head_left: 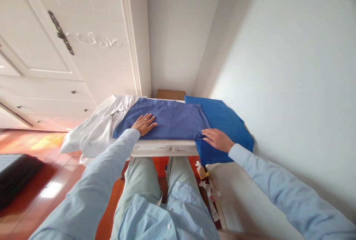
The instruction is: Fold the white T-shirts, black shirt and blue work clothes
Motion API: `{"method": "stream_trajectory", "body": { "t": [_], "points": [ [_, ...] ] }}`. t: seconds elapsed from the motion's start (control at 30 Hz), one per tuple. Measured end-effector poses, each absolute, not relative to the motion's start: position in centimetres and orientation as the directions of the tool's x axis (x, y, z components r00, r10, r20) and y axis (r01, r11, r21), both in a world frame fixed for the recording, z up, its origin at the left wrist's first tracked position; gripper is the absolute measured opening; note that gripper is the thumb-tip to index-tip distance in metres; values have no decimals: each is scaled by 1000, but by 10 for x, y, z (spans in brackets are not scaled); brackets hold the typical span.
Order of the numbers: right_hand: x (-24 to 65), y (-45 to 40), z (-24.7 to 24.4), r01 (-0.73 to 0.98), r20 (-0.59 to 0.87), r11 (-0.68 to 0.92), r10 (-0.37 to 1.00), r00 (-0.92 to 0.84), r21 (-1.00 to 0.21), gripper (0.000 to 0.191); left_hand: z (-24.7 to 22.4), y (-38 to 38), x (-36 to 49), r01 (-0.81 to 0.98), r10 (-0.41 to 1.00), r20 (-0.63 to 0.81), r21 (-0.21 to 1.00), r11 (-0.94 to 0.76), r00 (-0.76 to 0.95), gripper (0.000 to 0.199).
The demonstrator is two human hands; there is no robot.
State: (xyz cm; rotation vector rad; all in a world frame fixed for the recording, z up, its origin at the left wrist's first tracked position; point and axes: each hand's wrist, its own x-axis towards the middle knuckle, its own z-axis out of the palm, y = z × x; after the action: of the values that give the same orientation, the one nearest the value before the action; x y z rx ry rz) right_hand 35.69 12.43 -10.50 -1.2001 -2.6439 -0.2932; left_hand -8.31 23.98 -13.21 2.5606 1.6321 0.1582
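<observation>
A dark blue garment (175, 119) lies folded and mostly flat across a narrow white table (150, 147). My left hand (144, 124) rests palm down on its left part, fingers spread, a ring on one of them. At the near right corner, my right hand (217, 139) has its fingertips closed on the garment's edge, where the fabric creases. Beneath that hand and to the right spreads a brighter blue cloth (225, 116), which hangs over the front edge of the table. White cloth (96, 125) lies bunched at the left end.
A white wardrobe (111, 58) with drawers stands at the left, and a pale wall (278, 66) closes off the right. Behind the table shows a brown wooden piece (171, 94). A tissue box (202, 171) sits low at the right, and a dark object (20, 177) lies on the floor.
</observation>
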Motion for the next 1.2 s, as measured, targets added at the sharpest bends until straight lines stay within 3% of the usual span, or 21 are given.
{"method": "stream_trajectory", "body": {
  "t": [0.17, 0.4, 0.77, 0.9, 1.03, 1.13, 1.2],
  "points": [
    [356, 123, -105, 678, 250, 720, 636, -730, 148, 32, -132, 240, -83, 900, 911, 44, 144, -412, 411, 69],
    [374, 120, -112, 623, 330, 758, 548, -769, 193, 30, -131, 238, -82, 900, 910, 32, 139, -414, 414, 70],
    [361, 101, -115, 736, 386, 670, 657, -647, 94, 31, -133, 238, -83, 898, 909, 52, 144, -416, 413, 70],
    [331, 83, -106, 756, 501, 655, 655, -565, -5, 29, -134, 237, -82, 900, 913, 55, 152, -408, 404, 71],
    [284, 58, -119, 676, 540, 712, 651, -534, -190, 30, -135, 235, -82, 897, 914, 88, 174, -405, 396, 68],
    [238, 34, -157, 601, 467, 687, 723, -509, -410, 29, -135, 234, -82, 900, 917, 107, 178, -399, 385, 66],
    [208, 15, -193, 544, 328, 621, 773, -542, -564, 30, -135, 233, -82, 900, 917, 126, 183, -396, 378, 64]
  ]
}}
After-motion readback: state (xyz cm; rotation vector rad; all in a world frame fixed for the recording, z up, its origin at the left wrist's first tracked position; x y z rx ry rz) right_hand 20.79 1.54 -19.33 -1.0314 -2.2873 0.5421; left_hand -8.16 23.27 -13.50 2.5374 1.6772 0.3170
